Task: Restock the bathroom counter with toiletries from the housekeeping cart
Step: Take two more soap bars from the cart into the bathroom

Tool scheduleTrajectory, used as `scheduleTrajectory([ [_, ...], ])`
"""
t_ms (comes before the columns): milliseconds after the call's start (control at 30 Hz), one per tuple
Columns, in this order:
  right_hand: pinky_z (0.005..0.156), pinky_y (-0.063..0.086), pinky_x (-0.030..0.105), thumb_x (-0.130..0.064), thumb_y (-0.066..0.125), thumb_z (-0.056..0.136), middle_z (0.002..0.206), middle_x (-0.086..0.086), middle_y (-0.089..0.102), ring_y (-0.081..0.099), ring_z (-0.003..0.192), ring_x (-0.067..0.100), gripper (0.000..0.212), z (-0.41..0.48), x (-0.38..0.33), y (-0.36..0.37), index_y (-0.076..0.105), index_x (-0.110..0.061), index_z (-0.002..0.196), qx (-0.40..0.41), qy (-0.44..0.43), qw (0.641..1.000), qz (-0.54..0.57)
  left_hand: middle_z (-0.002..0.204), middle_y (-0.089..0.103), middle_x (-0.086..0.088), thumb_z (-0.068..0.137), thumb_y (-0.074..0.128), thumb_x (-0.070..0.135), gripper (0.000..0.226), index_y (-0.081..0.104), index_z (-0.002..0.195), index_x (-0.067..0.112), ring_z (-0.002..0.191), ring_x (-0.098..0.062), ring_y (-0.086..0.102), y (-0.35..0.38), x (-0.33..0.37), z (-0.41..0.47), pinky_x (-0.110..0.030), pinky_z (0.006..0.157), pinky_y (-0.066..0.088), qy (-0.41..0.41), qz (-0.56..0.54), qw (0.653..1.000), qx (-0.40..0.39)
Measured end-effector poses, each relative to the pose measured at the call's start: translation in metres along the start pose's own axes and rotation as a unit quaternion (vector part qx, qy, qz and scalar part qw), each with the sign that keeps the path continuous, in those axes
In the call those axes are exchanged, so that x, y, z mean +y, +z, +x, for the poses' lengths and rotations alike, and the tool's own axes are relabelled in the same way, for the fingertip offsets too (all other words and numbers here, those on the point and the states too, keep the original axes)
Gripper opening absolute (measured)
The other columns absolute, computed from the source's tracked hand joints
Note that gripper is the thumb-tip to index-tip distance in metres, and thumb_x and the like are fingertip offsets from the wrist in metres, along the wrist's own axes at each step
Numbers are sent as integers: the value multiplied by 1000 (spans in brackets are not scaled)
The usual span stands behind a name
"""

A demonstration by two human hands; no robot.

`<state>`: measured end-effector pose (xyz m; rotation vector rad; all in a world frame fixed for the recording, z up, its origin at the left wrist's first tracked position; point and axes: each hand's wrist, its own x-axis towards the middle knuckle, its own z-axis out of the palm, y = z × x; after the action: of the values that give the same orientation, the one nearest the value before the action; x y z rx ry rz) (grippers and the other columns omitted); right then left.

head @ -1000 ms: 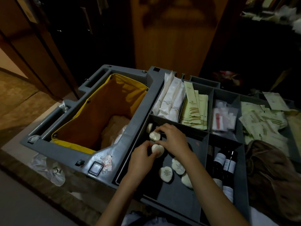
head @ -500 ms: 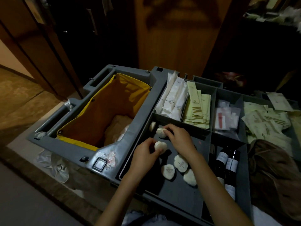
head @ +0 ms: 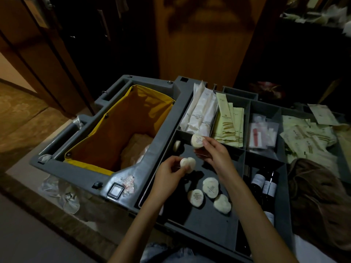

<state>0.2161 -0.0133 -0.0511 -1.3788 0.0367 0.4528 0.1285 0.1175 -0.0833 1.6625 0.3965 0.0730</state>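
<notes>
Cart tray (head: pixel 209 224), six wrapped soaps (head: pixel 210 186)

- Cart (head: pixel 155 130): grey moulded plastic, matt.
- Bag (head: pixel 121 130): yellow cloth, smooth.
- Soaps (head: pixel 209 187): white pleated paper wrap.
- Sachets (head: pixel 228 126): pale, matt paper.
- Bottles (head: pixel 263 184): dark, glossy.
- Towel (head: pixel 315 196): brown cloth.

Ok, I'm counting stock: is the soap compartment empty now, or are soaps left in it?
Not empty: three round soaps lie on the soap compartment floor and a fourth soap leans at its back left corner.
</notes>
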Motion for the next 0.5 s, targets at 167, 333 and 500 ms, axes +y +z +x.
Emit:
scheduleTrajectory([
  [167,73,55,25,-14,45,100,86,4,70,69,72,14,16,-12,-3,-2,61,-15,100,11,13,997,72,92,72,-5,89,64,4,17,66,96,19,87,-16,71,1,9,-1,-21,71,56,-17,-107,994,-9],
  [333,68,56,20,-15,53,97,87,1,70,69,71,9,15,-11,3,-5,61,-11,108,13,22,1000,15,93,73,-6,88,64,4,16,67,101,14,88,-18,71,1,9,-2,-23,72,56,-20,-128,992,-1],
  [500,70,55,20,-16,55,96,86,-1,70,69,75,9,8,-10,6,-6,63,-14,99,23,24,999,-3,98,72,-6,88,66,9,16,67,104,14,92,-18,70,2,7,-2,-27,77,57,-19,-115,993,8],
])
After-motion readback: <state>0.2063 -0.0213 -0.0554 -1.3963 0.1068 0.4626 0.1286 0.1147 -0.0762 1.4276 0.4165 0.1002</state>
